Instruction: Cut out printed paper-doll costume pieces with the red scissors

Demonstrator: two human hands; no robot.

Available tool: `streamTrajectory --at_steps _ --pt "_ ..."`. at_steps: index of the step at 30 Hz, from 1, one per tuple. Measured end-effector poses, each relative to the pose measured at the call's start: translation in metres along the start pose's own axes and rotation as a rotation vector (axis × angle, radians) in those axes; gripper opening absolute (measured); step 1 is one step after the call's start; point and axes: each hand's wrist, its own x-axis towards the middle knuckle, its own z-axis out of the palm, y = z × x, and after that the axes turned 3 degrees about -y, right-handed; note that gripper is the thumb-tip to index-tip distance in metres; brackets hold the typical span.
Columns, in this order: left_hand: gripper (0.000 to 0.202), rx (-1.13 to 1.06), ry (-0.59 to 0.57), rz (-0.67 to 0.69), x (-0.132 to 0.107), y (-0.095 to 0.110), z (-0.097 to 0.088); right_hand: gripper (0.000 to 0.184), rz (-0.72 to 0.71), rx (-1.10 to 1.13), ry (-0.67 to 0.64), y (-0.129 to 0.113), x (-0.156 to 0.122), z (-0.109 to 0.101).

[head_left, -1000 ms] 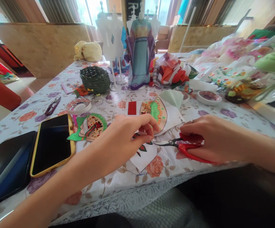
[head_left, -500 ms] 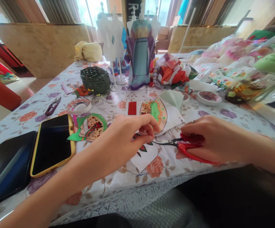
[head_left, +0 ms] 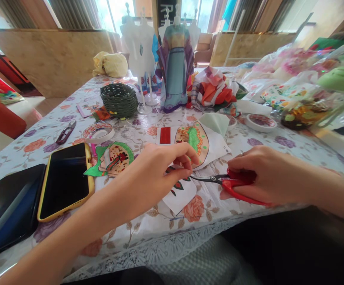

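The left hand point(head_left: 157, 170) pinches a small white paper piece point(head_left: 179, 194) with red and dark shapes printed on it; the thumb and fingers point(head_left: 186, 160) are closed tight on its top edge, and the rest of the paper lies flat on the flowered tablecloth point(head_left: 195, 221) just below them. The right hand point(head_left: 264, 174) is curled shut around the red handles of a pair of scissors point(head_left: 228, 183). The dark blades look almost closed, and their tips reach right up to the left fingertips, at the paper's edge. The paper piece still has a wide white border around its shapes, so the cutting looks only partly done, with trimming left to do. To the left of the left fingers lies a cut-out picture in green and red point(head_left: 112, 158), already trimmed close to its colors. Farther left are a phone in a yellow case point(head_left: 65, 180) and a dark tablet point(head_left: 8, 208). Just past the fingers sits a white sheet with a green and orange picture point(head_left: 197, 140), not yet cut out. Past that on the left are a roll of tape point(head_left: 98, 132), small black snips point(head_left: 66, 132) and a dark green woven basket point(head_left: 119, 99). Farthest away stand little dress forms, one wearing a purple and blue robe point(head_left: 175, 65), next to a heap of bright cloth point(head_left: 213, 91).
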Motion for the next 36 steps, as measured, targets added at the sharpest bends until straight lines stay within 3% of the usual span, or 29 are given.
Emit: streamTrajectory --at_steps 6,20,36 --pt "0.019 0.004 0.005 -0.002 -0.001 -0.001 -0.001 0.028 -0.04 -0.063 0.049 -0.002 0.001 -0.002" --pt "0.019 0.002 -0.007 -0.013 0.0 0.0 -0.001 0.025 -0.019 -0.102 0.026 -0.004 0.0 -0.003" --pt "0.013 0.01 0.0 0.011 0.0 0.002 0.0 0.038 -0.014 0.034 -0.023 -0.009 0.011 0.008"
